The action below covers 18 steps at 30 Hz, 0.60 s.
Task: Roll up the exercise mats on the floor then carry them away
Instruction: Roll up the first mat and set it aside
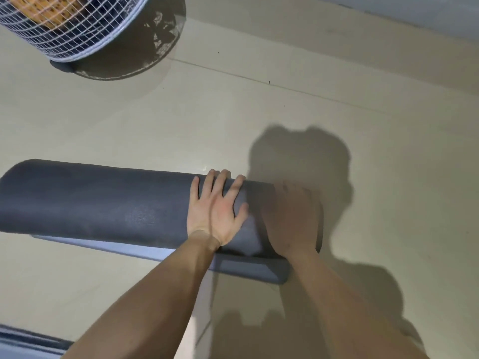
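Left hand (217,208) presses rolled mat (103,200), grip spread — right hand (290,216) (blurred): cannot tell. Wire cage (64,29) well apart, up-left.

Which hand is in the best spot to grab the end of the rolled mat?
Probably the right hand: it rests on the rolled mat at its right end. The left hand lies flat farther in, fingers spread.

You had one rolled dark exercise mat (90,200), two hands, the left hand (217,211) and the right hand (290,218), and one white wire-mesh basket (64,35).
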Tool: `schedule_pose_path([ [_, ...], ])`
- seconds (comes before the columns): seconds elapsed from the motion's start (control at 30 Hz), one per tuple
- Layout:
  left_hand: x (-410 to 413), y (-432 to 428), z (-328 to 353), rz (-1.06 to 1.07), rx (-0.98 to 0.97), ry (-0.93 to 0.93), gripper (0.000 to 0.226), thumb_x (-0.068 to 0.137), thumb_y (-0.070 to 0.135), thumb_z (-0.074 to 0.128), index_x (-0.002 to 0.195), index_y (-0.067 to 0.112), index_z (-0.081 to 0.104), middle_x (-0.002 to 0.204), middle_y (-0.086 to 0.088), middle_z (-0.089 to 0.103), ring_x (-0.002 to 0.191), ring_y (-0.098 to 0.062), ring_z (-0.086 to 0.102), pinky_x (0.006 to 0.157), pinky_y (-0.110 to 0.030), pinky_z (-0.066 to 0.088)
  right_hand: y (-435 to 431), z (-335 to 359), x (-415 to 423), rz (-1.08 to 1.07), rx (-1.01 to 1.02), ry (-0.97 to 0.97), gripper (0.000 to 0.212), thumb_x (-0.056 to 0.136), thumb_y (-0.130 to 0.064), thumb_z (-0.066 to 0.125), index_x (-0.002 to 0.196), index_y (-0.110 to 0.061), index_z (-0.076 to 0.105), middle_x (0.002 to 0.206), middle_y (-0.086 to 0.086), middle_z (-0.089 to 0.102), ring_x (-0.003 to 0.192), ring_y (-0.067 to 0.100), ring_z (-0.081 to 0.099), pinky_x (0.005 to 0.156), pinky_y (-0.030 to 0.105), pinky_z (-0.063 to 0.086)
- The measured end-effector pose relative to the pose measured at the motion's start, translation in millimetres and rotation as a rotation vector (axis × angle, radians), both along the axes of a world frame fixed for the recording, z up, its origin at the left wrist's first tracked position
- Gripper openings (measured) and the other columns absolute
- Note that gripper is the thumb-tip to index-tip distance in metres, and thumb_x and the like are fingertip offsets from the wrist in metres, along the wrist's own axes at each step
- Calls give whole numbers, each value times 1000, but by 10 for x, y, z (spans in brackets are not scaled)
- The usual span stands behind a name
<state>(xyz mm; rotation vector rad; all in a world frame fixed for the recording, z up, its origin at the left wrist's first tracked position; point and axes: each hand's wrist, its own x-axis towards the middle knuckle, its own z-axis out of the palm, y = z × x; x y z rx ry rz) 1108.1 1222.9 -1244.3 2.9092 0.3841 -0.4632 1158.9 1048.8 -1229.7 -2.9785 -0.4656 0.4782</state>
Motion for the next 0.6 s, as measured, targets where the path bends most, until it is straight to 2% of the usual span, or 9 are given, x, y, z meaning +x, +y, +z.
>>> schedule_pose_path([
  [0.07, 5, 3, -18, 4, -9, 3, 64, 93, 59, 35, 153, 36, 39, 158, -4, 42, 149, -31, 28, 123, -57, 13, -148, -24, -45, -10, 32, -50, 66, 93, -47, 37, 148, -13, 50, 150, 16, 50, 139, 37, 45, 118, 58, 26],
  [0.2, 64, 21, 45, -32, -80, -37, 65, 94, 55, 33, 155, 32, 38, 161, -1, 39, 152, -28, 24, 123, -51, 6, -219, -215, 27, 12, -24, -45, 73, 87, -52, 40, 149, -14, 46, 153, 17, 45, 140, 38, 39, 119, 56, 24],
  [0.27, -95, 266, 120, 33, -72, -71, 65, 96, 50, 32, 157, 27, 37, 162, -1, 38, 154, -27, 24, 123, -50, 5, -239, -207, 26, 18, -58, -12, 73, 87, -53, 37, 149, -15, 45, 154, 17, 44, 140, 38, 38, 119, 57, 24],
  [0.37, -358, 675, 86, 206, 83, -20, 64, 99, 49, 24, 159, 29, 31, 167, -2, 29, 156, -30, 15, 124, -57, 4, -166, -104, -14, -27, -101, -8, 73, 93, -53, 25, 153, -14, 40, 158, 17, 38, 146, 36, 30, 123, 59, 15],
  [0.43, -378, 700, 19, 197, 76, 8, 63, 98, 48, 24, 159, 31, 32, 166, -3, 29, 155, -32, 15, 124, -59, 6, 180, -36, -137, -30, -80, 3, 74, 97, -51, 16, 159, -14, 31, 164, 16, 30, 152, 34, 23, 125, 57, 4],
  [0.5, -312, 631, 10, 181, 36, 16, 64, 97, 48, 23, 158, 31, 31, 167, -3, 27, 155, -31, 13, 124, -57, 4, 650, -51, -269, 81, -40, 27, 71, 99, -51, 10, 162, -22, 24, 168, 10, 25, 155, 29, 19, 125, 54, -1],
  [0.6, -354, 799, 144, 146, -72, -7, 64, 99, 47, 26, 161, 30, 26, 170, 1, 21, 158, -25, 8, 125, -48, -3, 945, -121, -311, 48, -67, -3, 68, 97, -54, 15, 158, -30, 34, 162, 6, 38, 149, 27, 28, 124, 55, 11],
])
